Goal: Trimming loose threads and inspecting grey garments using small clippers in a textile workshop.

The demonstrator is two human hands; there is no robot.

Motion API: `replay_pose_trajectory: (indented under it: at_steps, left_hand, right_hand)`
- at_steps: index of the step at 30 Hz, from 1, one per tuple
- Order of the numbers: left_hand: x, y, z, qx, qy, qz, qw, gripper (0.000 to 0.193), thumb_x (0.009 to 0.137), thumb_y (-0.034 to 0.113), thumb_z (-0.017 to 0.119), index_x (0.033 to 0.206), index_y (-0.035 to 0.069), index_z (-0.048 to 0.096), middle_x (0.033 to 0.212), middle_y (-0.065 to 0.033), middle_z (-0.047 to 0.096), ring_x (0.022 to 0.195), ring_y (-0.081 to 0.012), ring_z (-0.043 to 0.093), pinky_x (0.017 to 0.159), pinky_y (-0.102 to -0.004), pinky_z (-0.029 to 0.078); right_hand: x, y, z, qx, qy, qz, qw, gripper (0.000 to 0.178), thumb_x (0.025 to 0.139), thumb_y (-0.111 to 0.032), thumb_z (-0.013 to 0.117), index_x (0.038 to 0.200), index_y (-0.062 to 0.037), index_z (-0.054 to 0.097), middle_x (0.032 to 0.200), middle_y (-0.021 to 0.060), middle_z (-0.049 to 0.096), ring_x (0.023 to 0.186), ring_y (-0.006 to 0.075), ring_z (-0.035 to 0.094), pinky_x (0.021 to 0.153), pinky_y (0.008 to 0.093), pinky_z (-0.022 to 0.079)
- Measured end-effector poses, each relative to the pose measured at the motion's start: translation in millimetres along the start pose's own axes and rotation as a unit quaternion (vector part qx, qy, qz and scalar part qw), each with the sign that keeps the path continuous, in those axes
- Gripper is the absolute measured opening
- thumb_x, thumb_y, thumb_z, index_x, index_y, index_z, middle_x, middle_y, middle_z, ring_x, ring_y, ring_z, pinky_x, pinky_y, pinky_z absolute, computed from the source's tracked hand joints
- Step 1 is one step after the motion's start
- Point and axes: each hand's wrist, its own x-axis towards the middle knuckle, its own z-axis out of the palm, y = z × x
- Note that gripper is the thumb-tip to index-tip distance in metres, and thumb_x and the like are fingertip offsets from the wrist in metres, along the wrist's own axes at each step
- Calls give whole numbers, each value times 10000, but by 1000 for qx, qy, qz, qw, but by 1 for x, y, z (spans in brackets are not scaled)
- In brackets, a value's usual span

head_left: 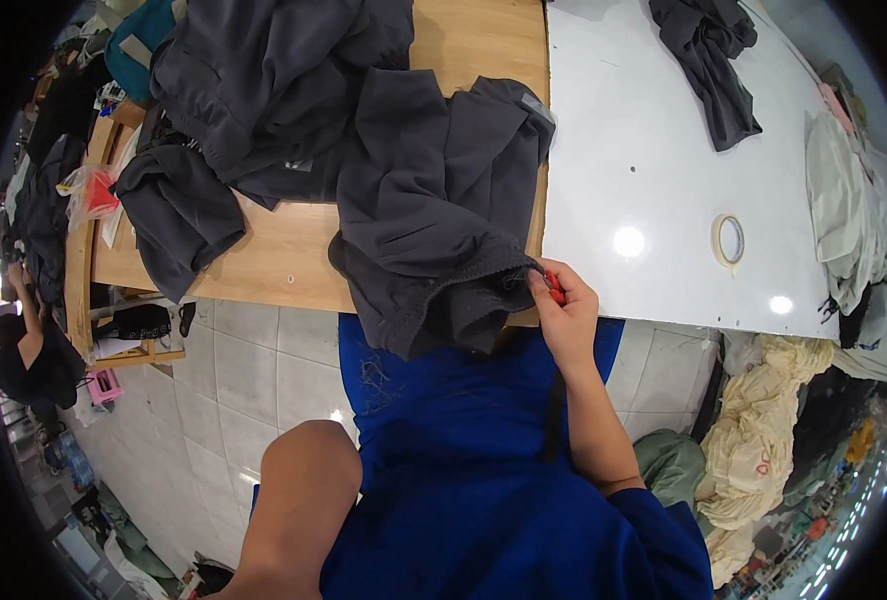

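A dark grey garment (419, 200) lies over the table's front edge, its gathered, stitched opening hanging down towards my lap. My right hand (569, 310) is closed at the right end of that opening, pinching the fabric between thumb and fingers. A small red-handled tool (556, 290) sits in the same hand; its working end is hidden, so I cannot tell its kind. Of my left side only a bent bare arm shows at the lower left, and my left hand is not in view. Loose threads (374, 380) cling to my blue clothing below the garment.
More dark grey garments (274, 90) are heaped at the back left, with a smaller dark piece (179, 215) beside them. On the white table (654, 230) lie a tape roll (729, 241) and another dark garment (714, 70). Cream fabric (764, 430) is piled at right. Someone (29, 350) works far left.
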Motion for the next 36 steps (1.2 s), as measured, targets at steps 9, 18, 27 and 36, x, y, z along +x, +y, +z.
replay_pose_trajectory:
  at_steps: [9, 18, 27, 36]
  left_hand:
    - [-27, 45, -70, 0, -62, -52, 997, 497, 870, 304, 489, 1321, 108, 414, 1391, -58, 392, 1306, -186, 303, 1114, -452, 37]
    - [-53, 62, -106, 14, -123, -101, 987, 605, 818, 362, 555, 1337, 99, 386, 1392, -89, 380, 1294, -230, 312, 1099, -470, 82]
    - [-70, -28, -26, 25, -194, -154, 969, 722, 767, 419, 622, 1353, 90, 358, 1394, -119, 368, 1283, -273, 321, 1084, -488, 127]
    - [-74, -118, 6, 48, -267, -210, 939, 844, 715, 476, 688, 1369, 81, 330, 1396, -149, 357, 1271, -317, 329, 1068, -506, 171]
  right_hand:
    - [-2, 11, -2, 3, -1, -7, 1000, 179, 811, 11, 608, 988, 9, 634, 812, 43, 633, 752, 73, 560, 701, 195, 443]
    - [-7, 10, -1, -15, -3, -34, 999, 161, 884, -57, 573, 1011, 30, 620, 795, -20, 580, 714, 32, 485, 664, 157, 397]
    - [-6, 9, 4, -24, -7, -49, 998, 166, 878, -75, 590, 1006, 25, 624, 802, -19, 589, 732, 35, 497, 675, 161, 402]
    - [-7, -1, -9, 59, -80, 13, 995, 164, 817, 22, 599, 975, 14, 641, 855, 29, 599, 739, 75, 518, 655, 185, 400]
